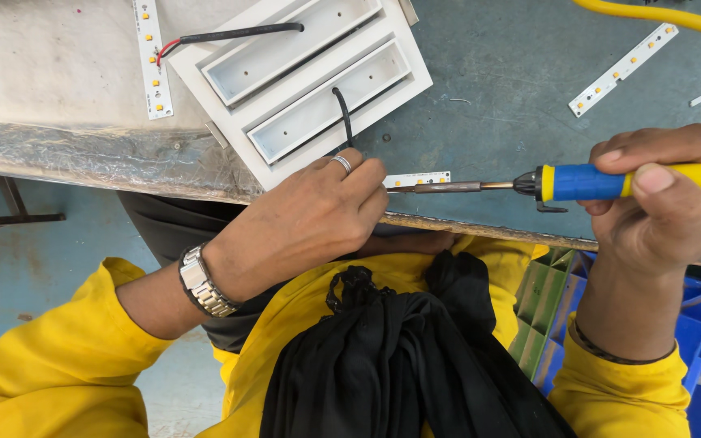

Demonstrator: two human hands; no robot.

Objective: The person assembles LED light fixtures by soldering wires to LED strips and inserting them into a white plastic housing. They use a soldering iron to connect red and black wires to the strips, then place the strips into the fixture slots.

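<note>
Right hand (663, 207) gripping soldering iron (610, 182) (tip at LED strip (417, 178))

White fixture (302, 73) blocks bench left; bare green benchtop (496, 89) open right.

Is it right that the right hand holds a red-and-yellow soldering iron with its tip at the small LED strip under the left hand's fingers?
Not quite. In the head view the soldering iron in the right hand is blue and yellow. Its tip does meet the small LED strip at the left hand.
</note>
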